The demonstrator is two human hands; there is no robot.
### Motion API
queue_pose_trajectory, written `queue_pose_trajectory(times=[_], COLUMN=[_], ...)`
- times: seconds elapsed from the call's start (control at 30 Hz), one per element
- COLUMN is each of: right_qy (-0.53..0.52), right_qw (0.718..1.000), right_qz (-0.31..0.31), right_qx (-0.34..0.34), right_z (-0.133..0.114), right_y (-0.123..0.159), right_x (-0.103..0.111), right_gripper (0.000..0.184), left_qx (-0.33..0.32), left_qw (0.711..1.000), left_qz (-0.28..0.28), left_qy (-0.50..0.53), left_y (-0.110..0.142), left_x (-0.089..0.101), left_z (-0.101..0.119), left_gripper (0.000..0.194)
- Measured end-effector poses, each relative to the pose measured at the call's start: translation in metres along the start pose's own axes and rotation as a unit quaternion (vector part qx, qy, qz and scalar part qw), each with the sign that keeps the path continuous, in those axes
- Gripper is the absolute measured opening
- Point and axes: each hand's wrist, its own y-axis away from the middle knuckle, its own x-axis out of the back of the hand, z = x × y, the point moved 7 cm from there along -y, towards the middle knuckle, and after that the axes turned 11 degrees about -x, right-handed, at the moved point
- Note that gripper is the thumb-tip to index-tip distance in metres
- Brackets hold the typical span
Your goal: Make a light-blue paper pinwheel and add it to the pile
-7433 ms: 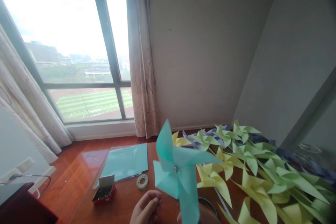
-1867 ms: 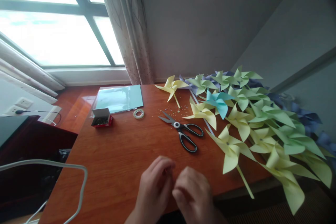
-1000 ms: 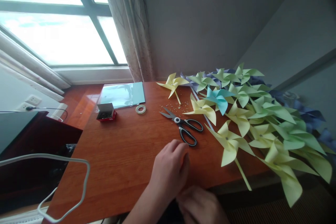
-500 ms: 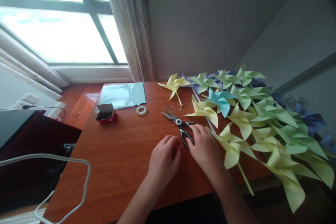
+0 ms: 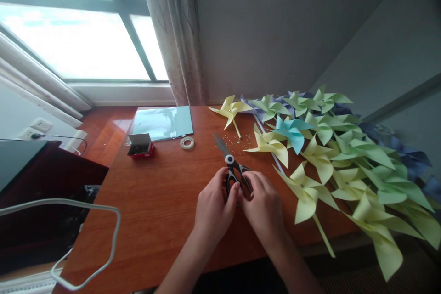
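Note:
A pair of scissors (image 5: 229, 160) with black-and-grey handles points away from me, its blades nearly closed. My left hand (image 5: 215, 204) is closed on the left handle loop, thumb on top. The right loop is gripped by my right hand (image 5: 262, 202), so both hands hold the scissors together, thumbs close to each other. Just beyond the blades, small bits (image 5: 237, 144) are scattered on the wooden table (image 5: 165, 202). A yellow paper pinwheel (image 5: 270, 143) lies to the right of the scissors.
Many yellow, green and purple pinwheels (image 5: 358, 147), with one blue pinwheel (image 5: 292, 132), cover the table's right side. To the left are a small red box (image 5: 141, 147) with dark contents, a tape roll (image 5: 187, 143) and light-blue sheets (image 5: 161, 123). A white cable (image 5: 115, 234) hangs at lower left.
My left hand has come onto the scissors, joining my right. The scissors have shifted left and turned to point more straight ahead, their blades drawing closer together.

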Motion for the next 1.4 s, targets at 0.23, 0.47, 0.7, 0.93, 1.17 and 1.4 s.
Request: queue_pose_trajectory(times=[0.23,0.47,0.7,0.93,1.17,1.4], right_qy=[-0.002,-0.136,-0.164,-0.196,-0.2,-0.212], right_qw=[0.998,0.975,0.969,0.967,0.967,0.964], right_qz=[0.006,-0.146,-0.163,-0.137,-0.138,-0.135], right_qx=[0.067,0.1,0.092,0.085,0.083,0.092], right_z=[-0.052,-0.075,-0.06,-0.044,-0.037,-0.038], right_y=[0.031,0.055,0.058,0.059,0.061,0.068], right_x=[-0.01,-0.011,-0.01,-0.003,-0.001,0.001], right_gripper=[0.018,0.023,0.027,0.029,0.03,0.031], left_qx=[0.093,0.11,0.108,0.036,0.002,-0.04], left_qw=[0.969,0.98,0.936,0.941,0.928,0.919], left_qz=[0.125,0.047,-0.05,-0.061,-0.06,-0.065], left_qy=[0.189,-0.161,-0.331,-0.33,-0.368,-0.388], left_y=[-0.009,-0.017,-0.013,-0.017,-0.016,-0.02], left_x=[0.023,0.074,0.112,0.14,0.152,0.144], left_z=[-0.018,-0.036,-0.054,-0.074,-0.081,-0.08], left_gripper=[0.037,0.036,0.026,0.033,0.035,0.036])
